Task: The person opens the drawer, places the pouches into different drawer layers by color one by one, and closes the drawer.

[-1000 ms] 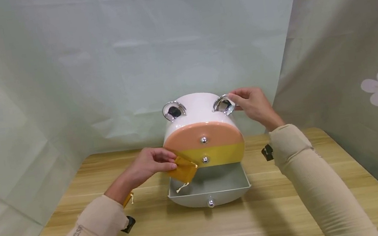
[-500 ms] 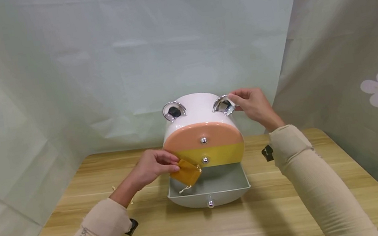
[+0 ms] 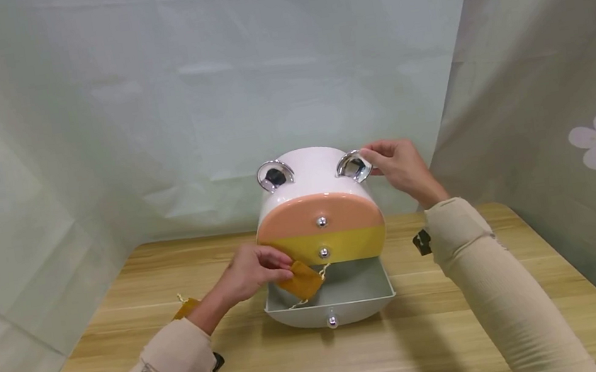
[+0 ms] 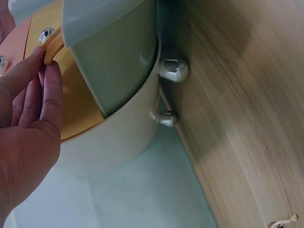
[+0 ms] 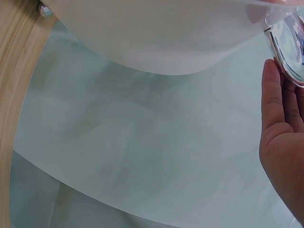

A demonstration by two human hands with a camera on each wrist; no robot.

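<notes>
A wooden table (image 3: 356, 356) with pale green cloth (image 3: 149, 105) hung behind and at both sides carries everything. Nearest, the left hand (image 3: 250, 275) pinches a small orange pouch (image 3: 302, 279) between thumb and fingers, holding it just over the left part of the open bottom drawer (image 3: 342, 297), its drawstring trailing past the fingertips toward the yellow drawer (image 3: 340, 245). Behind that wrist, another orange pouch (image 3: 186, 306) lies on the table. Beyond the fingers rises the rounded white cabinet (image 3: 310, 174), peach drawer (image 3: 319, 215) shut. Farther, the right hand (image 3: 400, 165) curls its fingers against the right chrome ear (image 3: 353, 165). Bare table lies left, right and in front of the cabinet.
</notes>
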